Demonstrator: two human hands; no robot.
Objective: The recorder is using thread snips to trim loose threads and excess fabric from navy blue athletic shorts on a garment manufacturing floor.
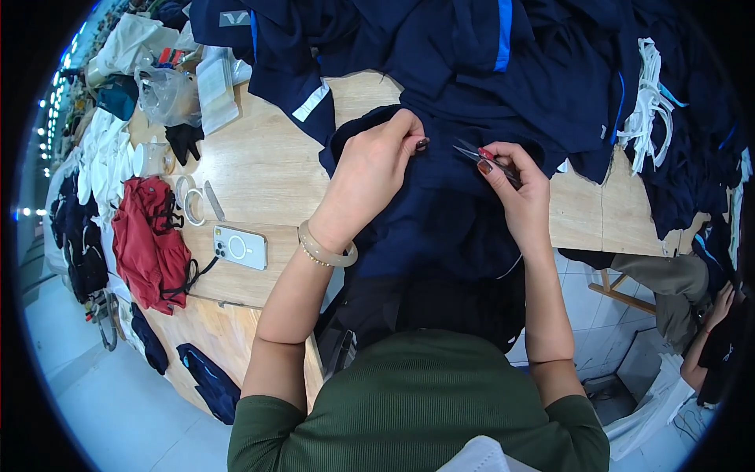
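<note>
A dark navy garment (440,212) lies spread before me, hanging over the table's near edge toward my lap. Above it, my left hand (370,173) is closed in a pinch; whatever lies between thumb and fingertips is too small to make out. My right hand (523,185) is shut on a pair of thread snips (467,149), whose thin pointed blades face left toward the left hand. A short gap separates the blade tips from my left fingertips. The right palm hides most of the snips' handles.
More navy garments (550,94) with blue stripes cover the far side of the wooden table (267,157). At left are a phone (241,247), tape rolls (193,206), a red garment (149,244) and a plastic bag (169,98). White strips (649,110) hang at right, near another person's arm (696,362).
</note>
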